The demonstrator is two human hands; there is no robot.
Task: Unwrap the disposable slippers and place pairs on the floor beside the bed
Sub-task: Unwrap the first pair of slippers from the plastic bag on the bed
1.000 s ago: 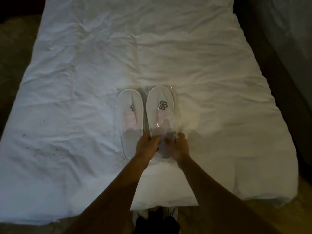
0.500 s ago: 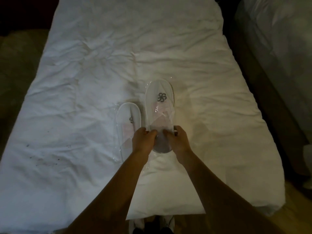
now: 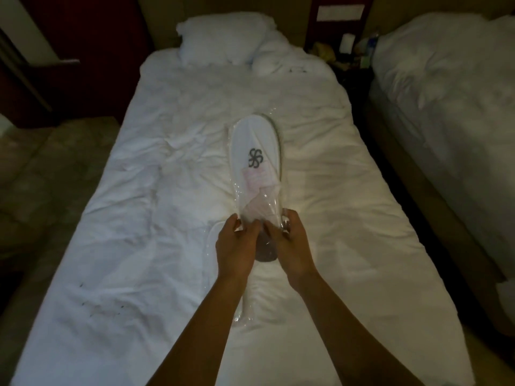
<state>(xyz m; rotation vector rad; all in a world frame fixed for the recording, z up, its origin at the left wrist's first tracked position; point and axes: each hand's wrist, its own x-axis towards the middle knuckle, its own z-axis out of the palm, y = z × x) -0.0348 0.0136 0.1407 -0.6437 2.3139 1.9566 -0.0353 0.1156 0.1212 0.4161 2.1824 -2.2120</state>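
Note:
A white disposable slipper pack (image 3: 255,160) in clear plastic wrap, with a dark flower logo and a pink card inside, is held up above the bed, toe pointing away from me. My left hand (image 3: 235,249) and my right hand (image 3: 289,246) both pinch the wrap at the pack's near heel end. A second wrapped slipper pack (image 3: 245,307) lies on the white bed (image 3: 139,246) below my left hand and forearm, mostly hidden by them.
A pillow (image 3: 223,40) lies at the head of the bed. A second bed (image 3: 451,112) stands to the right across a narrow dark gap. A cluttered nightstand (image 3: 348,45) sits between the beds. Tan floor (image 3: 33,176) runs along the left side.
Both hands have lifted the right-hand slipper pack off the bed and toward me. The other pack stayed on the bed and now sits under my left arm. The view tilted up.

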